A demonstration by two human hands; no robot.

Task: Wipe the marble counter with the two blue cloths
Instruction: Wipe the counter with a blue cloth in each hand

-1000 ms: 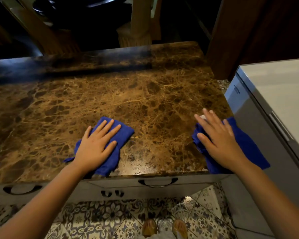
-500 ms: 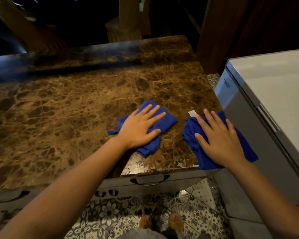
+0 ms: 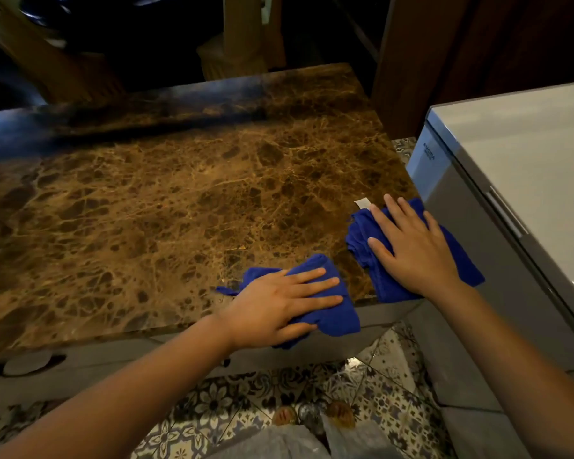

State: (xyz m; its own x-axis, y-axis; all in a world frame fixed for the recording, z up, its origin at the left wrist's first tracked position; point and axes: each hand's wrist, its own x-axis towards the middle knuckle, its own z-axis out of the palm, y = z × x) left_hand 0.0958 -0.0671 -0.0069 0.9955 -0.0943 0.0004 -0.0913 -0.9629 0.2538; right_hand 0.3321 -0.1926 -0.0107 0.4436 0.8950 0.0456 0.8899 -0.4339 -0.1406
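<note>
Worktop: brown veined marble worktop (image 3: 166, 207), glossy, filling most of the view above grey drawer fronts.
Appliance: a pale grey chest appliance (image 3: 511, 180) stands just beside the worktop's right end.
Floor: patterned tile floor (image 3: 219, 402) below the front edge.
Left hand: left hand (image 3: 275, 309) lies flat, fingers spread, pressing the left blue cloth (image 3: 335, 318) at the front edge; the cloth's lower part hangs over the edge.
Right hand: right hand (image 3: 411, 250) lies flat and open on the right blue cloth (image 3: 365, 236) at the near right corner.
Tag: a small white tag (image 3: 362, 203) lies at that cloth's far end.
</note>
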